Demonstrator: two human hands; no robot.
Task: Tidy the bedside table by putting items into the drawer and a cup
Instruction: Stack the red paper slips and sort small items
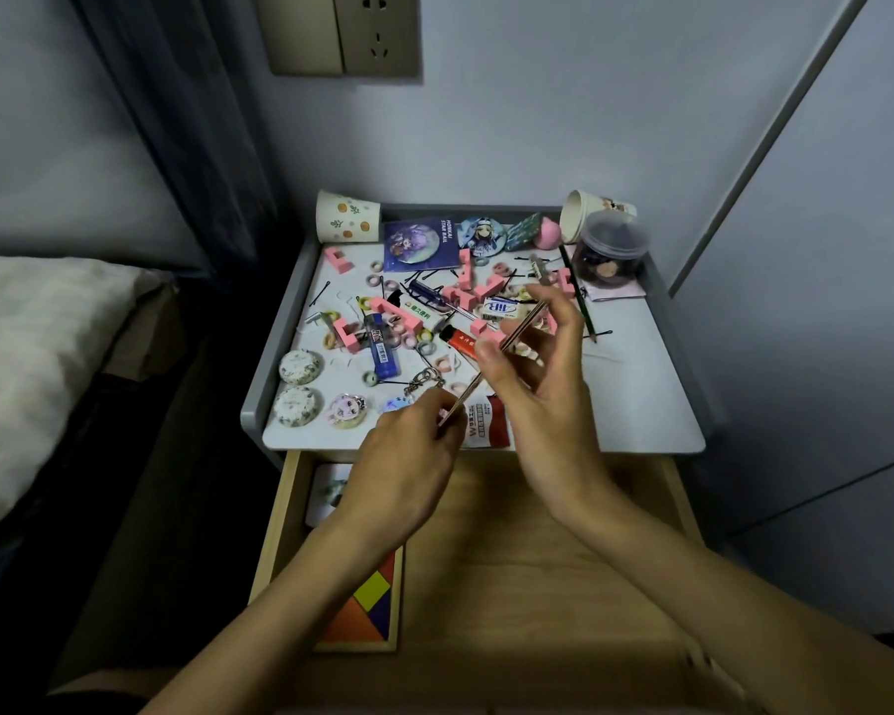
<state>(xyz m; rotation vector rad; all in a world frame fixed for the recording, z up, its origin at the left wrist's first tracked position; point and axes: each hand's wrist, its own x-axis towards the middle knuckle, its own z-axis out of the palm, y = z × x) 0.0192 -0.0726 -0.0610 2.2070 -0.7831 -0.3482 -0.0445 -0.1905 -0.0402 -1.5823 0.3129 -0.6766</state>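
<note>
Both hands hold a bundle of thin pencils [517, 330] above the front of the bedside table [635, 394]. My left hand [408, 456] pinches the lower end, and my right hand [537, 363] grips the bundle near its middle. The table top is littered with pink blocks [339, 260], small rings, hairpins, a blue lighter [381, 350], an eraser [501, 307] and badges. An upside-down floral paper cup [345, 217] stands at the back left. A second paper cup [584, 214] lies on its side at the back right. Below the table front, the wooden drawer [537, 549] is pulled open.
A coloured tangram puzzle [370, 601] and a card [326, 492] lie in the drawer's left side. A clear lidded jar [609, 250] stands at the back right. A loose dark pencil [584, 307] lies beside it. A bed with white bedding [32, 343] is on the left.
</note>
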